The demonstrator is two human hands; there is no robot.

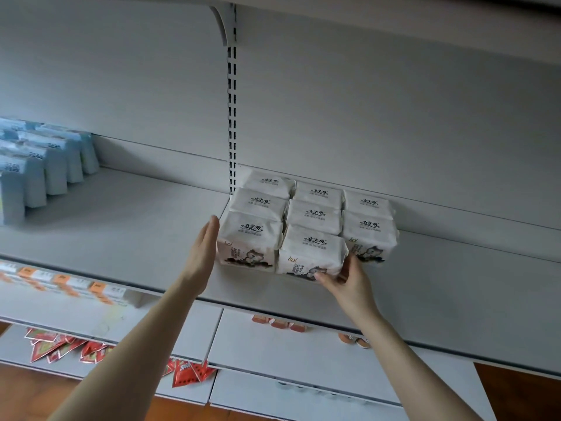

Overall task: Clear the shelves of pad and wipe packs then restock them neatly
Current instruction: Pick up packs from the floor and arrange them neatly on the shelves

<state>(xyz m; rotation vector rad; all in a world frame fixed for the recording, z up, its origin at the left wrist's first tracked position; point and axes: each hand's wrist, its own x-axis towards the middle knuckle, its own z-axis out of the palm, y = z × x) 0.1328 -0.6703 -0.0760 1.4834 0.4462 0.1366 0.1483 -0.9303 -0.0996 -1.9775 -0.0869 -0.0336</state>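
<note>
On the shelf [136, 238], at my 12 o'clock, a block of packs [315, 214] stands in three columns close to the back wall [394, 132], just right of the slotted post [232, 117]. My left hand [203, 253] lies flat against the 9 o'clock side of the front left pack [249, 241]. My right hand [349, 284] holds the front middle pack [312, 253] at its 4 o'clock corner. A row of packs [45, 165] runs front to back at my 10 o'clock, well apart. Price tags [60, 281] line the shelf edge below it. Packets [60, 344] lie on the lower shelf [273, 344] at my 7 o'clock.
</note>
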